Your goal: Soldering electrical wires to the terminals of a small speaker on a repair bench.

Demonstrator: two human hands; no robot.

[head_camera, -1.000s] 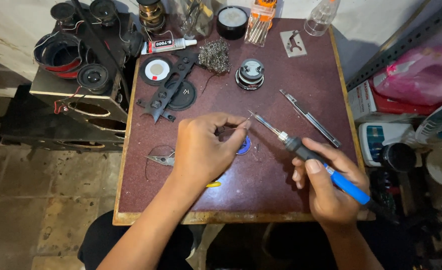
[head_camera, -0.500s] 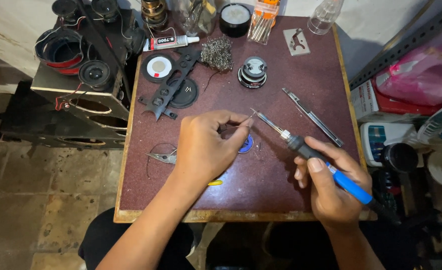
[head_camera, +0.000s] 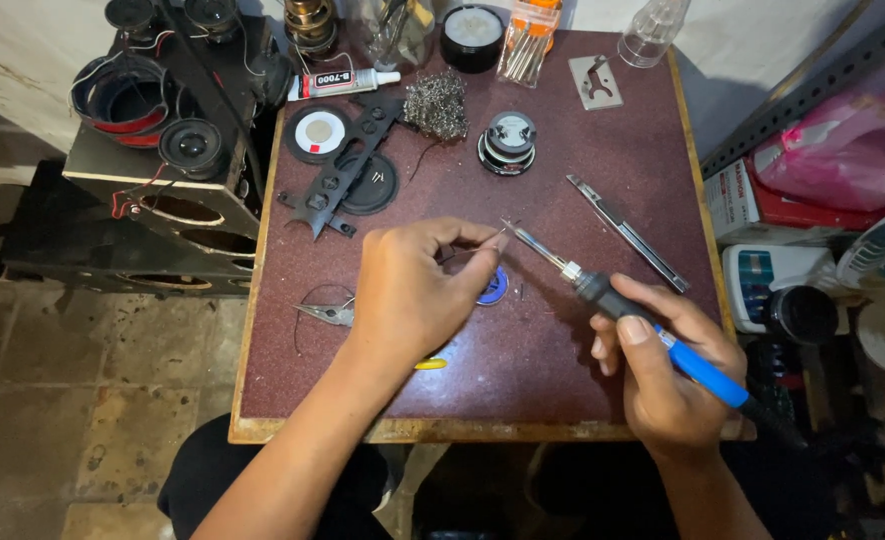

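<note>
Overhead, the left hand [head_camera: 413, 290] pinches a thin wire [head_camera: 478, 247] at its fingertips, above a small blue part [head_camera: 494, 287] on the desk [head_camera: 603, 150]. Just right of it, the right hand [head_camera: 668, 375] grips a blue-handled soldering iron [head_camera: 603, 295]; its long axis runs up-left, tip [head_camera: 508, 225] almost at the wire (whether they touch, I cannot tell). Pliers [head_camera: 328, 314] lie left of the wrist; a metal strip [head_camera: 628, 233] lies right. Bare desk stays open toward the near edge.
</note>
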